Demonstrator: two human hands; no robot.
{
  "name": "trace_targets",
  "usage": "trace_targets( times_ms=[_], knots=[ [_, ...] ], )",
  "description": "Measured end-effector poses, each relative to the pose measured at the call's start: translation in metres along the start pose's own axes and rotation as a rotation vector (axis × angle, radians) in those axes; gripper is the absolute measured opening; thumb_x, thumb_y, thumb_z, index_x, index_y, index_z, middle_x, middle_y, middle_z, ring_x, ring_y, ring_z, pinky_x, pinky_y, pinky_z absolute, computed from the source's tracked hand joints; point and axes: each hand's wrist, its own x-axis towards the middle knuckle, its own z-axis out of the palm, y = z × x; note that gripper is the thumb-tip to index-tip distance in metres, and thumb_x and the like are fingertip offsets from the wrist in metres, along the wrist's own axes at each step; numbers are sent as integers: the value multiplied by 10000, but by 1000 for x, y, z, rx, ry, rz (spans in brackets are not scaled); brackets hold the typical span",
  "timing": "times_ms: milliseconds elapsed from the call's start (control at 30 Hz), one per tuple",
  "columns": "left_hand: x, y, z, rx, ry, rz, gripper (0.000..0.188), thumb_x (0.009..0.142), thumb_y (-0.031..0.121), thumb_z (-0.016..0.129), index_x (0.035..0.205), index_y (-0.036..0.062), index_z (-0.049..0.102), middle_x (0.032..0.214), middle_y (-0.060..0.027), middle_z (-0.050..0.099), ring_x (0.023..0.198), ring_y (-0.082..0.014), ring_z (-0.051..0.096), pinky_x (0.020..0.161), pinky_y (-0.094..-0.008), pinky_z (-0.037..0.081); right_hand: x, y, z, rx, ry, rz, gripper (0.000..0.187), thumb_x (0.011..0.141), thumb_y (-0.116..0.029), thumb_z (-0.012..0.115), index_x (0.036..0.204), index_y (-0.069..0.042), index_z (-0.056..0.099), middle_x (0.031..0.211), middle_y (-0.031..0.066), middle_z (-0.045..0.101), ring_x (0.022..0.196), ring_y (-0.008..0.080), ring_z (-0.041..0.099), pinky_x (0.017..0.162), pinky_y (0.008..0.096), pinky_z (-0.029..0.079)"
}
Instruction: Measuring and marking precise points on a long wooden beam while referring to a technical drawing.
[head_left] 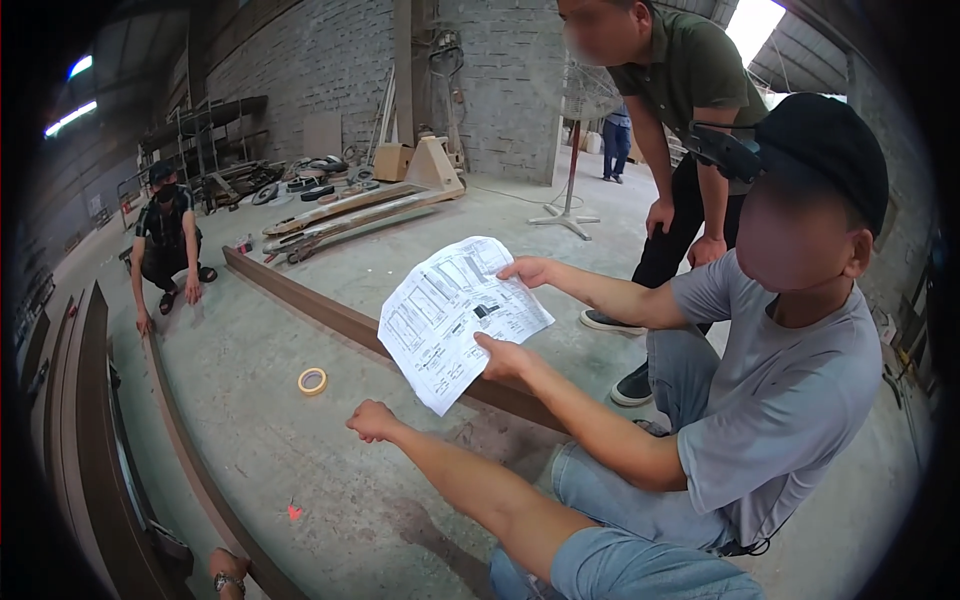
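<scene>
At the lower left my left hand [226, 562], with a watch on its wrist, grips the edge of a long brown beam [190, 430] on the floor. My right hand [373, 421] reaches out over the concrete at mid-picture, fingers curled, with nothing visible in it. Just above it is a large white printed drawing sheet [450, 315], creased and tilted. A co-worker [780, 370] in a grey shirt, at the right, holds that sheet in both hands. Between my arms a roll of yellowish tape [312, 381] lies flat.
A second brown beam [300, 300] runs behind the sheet. More brown profiles [85, 400] line the left. Another person [168, 235] squats at the far left, touching my beam's far end. A person in green [690, 110] leans in. Behind are a pallet jack [430, 170] and a fan stand [567, 215].
</scene>
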Motion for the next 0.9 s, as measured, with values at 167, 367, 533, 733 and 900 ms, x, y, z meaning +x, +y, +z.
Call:
trace_targets(
  times_ms=[167,367,533,733,900],
  knots=[
    [24,-22,24,91,195,116,202,660,122,818,638,-36,692,587,-123,679,525,-233,682,563,-387,581,-4,-9,9,-22,-35,-28,250,805,-232,607,682,-23,666,661,94,687,579,203,679,511,366,530],
    [33,-27,33,19,220,138,242,658,142,820,619,-42,668,604,-145,684,564,-253,698,606,-385,586,-9,-9,4,-86,-60,-18,257,865,-265,638,908,-30,733,652,57,673,529,159,640,488,323,522],
    [23,-19,22,98,114,111,322,666,205,842,766,-59,689,683,-173,709,661,-282,724,676,-363,592,-10,-7,3,-113,-66,-1,254,866,-269,641,911,-37,736,644,53,672,529,157,638,493,326,524],
    [24,-22,30,165,263,174,384,635,269,865,813,-31,704,778,-181,729,774,-321,728,745,-398,590,-10,-8,10,-167,-85,-20,274,869,-293,635,913,-45,741,645,58,678,554,169,652,520,335,535],
    [36,-26,37,148,200,112,384,630,289,871,782,-20,701,765,-175,726,759,-322,725,740,-395,591,-9,-6,15,-217,-86,-39,276,860,-294,639,911,-45,745,644,71,676,565,182,659,561,351,544]
  ],
)
